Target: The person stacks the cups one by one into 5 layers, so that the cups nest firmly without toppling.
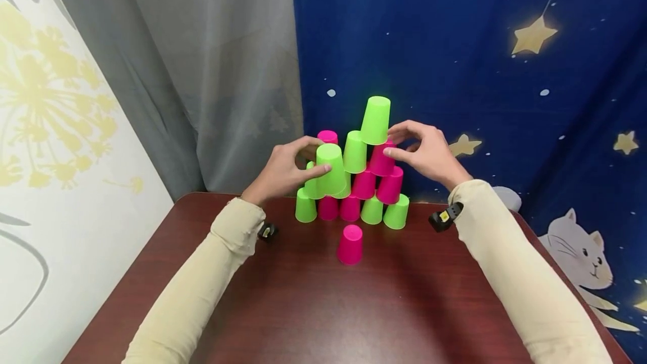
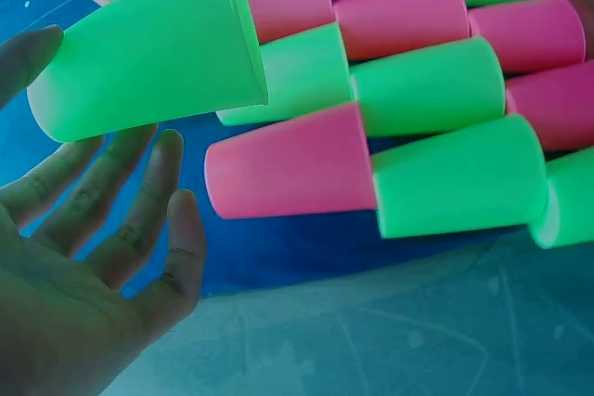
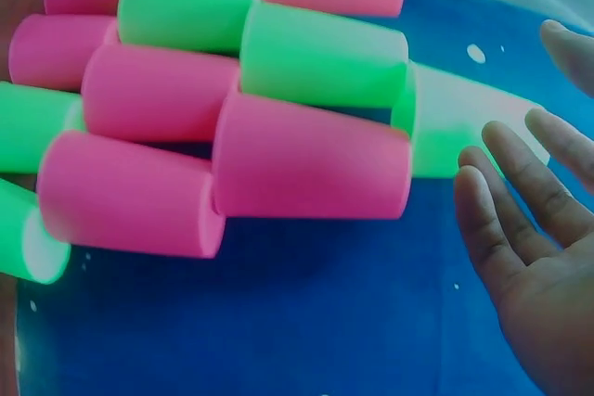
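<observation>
My left hand (image 1: 288, 170) pinches an upside-down green cup (image 1: 330, 170) between thumb and fingers, in front of the left side of a cup pyramid. In the left wrist view the held cup (image 2: 148, 48) is tilted, its mouth to the right. My right hand (image 1: 422, 148) stands at the pyramid's upper right with fingers spread and holds nothing. Its thumb overlaps a pink cup (image 1: 380, 160) in the head view; in the right wrist view its fingers (image 3: 524, 187) are close by the top green cup (image 3: 445, 122). That green cup (image 1: 376, 119) rests on a green and a pink cup.
The pyramid of green and pink upside-down cups stands at the far edge of the dark red table (image 1: 313, 308). A single pink cup (image 1: 350, 245) stands upside down in front of it. Behind hang a grey curtain (image 1: 242, 72) and a blue starry one (image 1: 455, 32).
</observation>
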The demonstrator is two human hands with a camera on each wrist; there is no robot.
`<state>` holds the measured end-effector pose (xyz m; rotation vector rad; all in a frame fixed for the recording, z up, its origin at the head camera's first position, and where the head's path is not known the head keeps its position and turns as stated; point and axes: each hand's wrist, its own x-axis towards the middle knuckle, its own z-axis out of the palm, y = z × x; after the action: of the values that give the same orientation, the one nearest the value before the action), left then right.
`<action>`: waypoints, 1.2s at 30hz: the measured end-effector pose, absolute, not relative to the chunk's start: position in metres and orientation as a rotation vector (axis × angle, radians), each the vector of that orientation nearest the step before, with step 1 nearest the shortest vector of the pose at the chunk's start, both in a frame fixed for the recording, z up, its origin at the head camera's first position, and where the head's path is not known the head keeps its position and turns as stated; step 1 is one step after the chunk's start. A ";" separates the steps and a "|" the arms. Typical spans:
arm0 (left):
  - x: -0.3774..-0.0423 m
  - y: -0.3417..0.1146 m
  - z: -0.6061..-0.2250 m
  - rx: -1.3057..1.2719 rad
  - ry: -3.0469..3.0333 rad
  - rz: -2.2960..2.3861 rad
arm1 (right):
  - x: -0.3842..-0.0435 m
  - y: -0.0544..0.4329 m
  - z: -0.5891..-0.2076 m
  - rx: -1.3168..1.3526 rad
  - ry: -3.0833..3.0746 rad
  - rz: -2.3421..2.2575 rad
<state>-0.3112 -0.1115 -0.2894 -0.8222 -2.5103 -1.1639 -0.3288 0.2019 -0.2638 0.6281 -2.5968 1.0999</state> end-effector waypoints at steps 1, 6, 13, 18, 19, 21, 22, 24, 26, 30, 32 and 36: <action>-0.313 -0.112 -0.287 -0.812 -2.511 -1.163 | -0.327 0.201 -0.267 0.647 -2.594 1.100; -0.320 -0.112 -0.274 -0.751 -2.507 -1.164 | -0.315 0.194 -0.284 0.719 -2.580 1.122; -0.329 -0.109 -0.260 -0.701 -2.494 -1.199 | -0.302 0.177 -0.317 0.826 -2.600 1.215; -0.334 -0.105 -0.253 -0.667 -2.476 -1.231 | -0.297 0.161 -0.351 0.918 -2.649 1.281; -0.335 -0.104 -0.252 -0.662 -2.472 -1.236 | -0.296 0.159 -0.358 0.923 -2.669 1.290; -0.338 -0.102 -0.249 -0.659 -2.467 -1.238 | -0.294 0.155 -0.372 0.919 -2.713 1.292; -0.339 -0.101 -0.248 -0.657 -2.464 -1.239 | -0.293 0.153 -0.379 0.917 -2.730 1.288; -0.342 -0.098 -0.245 -0.654 -2.456 -1.245 | -0.292 0.151 -0.392 0.916 -2.754 1.266; -0.345 -0.095 -0.243 -0.648 -2.447 -1.255 | -0.292 0.151 -0.404 0.916 -2.764 1.240; -0.350 -0.090 -0.241 -0.623 -2.434 -1.276 | -0.293 0.152 -0.421 0.883 -2.768 1.210; -0.353 -0.088 -0.240 -0.610 -2.426 -1.280 | -0.293 0.152 -0.426 0.868 -2.769 1.193; -0.359 -0.082 -0.238 -0.604 -2.408 -1.286 | -0.291 0.153 -0.432 0.868 -2.774 1.176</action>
<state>-0.3590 -0.0823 -0.2383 -0.6045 -2.4083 -1.2863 -0.2910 0.1529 -0.4316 0.8681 -2.7738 1.1759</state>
